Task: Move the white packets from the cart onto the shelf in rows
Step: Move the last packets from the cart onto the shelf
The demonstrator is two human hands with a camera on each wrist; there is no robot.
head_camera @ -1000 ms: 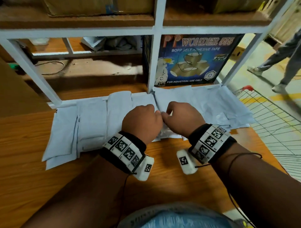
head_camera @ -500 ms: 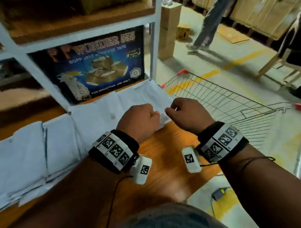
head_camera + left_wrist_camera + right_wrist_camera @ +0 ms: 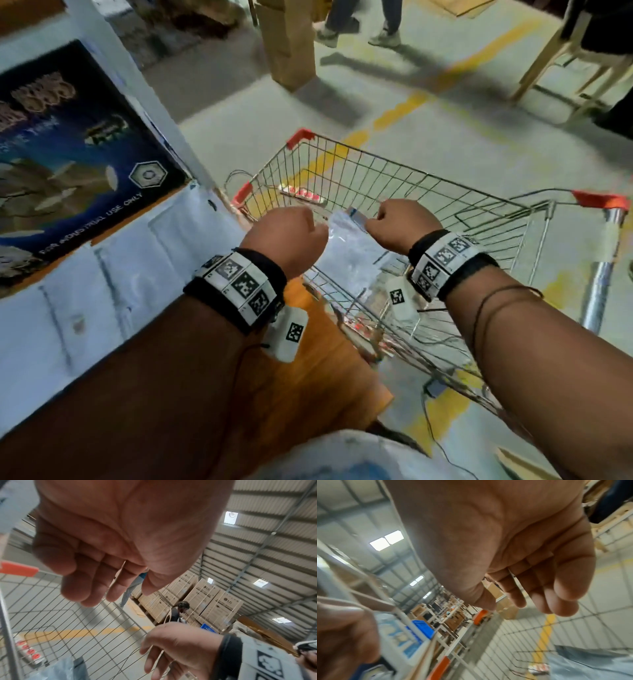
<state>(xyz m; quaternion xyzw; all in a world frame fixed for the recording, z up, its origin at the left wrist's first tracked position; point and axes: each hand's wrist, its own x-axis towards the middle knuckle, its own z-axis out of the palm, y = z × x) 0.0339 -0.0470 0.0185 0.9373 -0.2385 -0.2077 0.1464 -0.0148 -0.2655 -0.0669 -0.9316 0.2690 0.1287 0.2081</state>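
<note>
White packets (image 3: 102,291) lie side by side on the wooden shelf (image 3: 329,359) at the left. The wire cart (image 3: 428,205) stands to its right, with a pale plastic packet (image 3: 349,253) inside; it also shows in the wrist views (image 3: 56,669) (image 3: 590,666). My left hand (image 3: 287,240) hovers over the cart's near-left rim, just left of that packet. My right hand (image 3: 400,222) hangs over the packet's far end. In the wrist views the left hand (image 3: 106,588) and right hand (image 3: 530,595) have loosely curled fingers and hold nothing.
A blue tape carton (image 3: 68,154) stands at the back of the shelf beside a white shelf post (image 3: 147,102). Beyond the cart are a cardboard box (image 3: 287,41), a person's legs (image 3: 359,20) and a wooden stool (image 3: 565,61). The cart handle (image 3: 599,200) is at the right.
Both hands have left the packets on the shelf and swung right, over the cart. The view has turned with them from the shelf to the cart.
</note>
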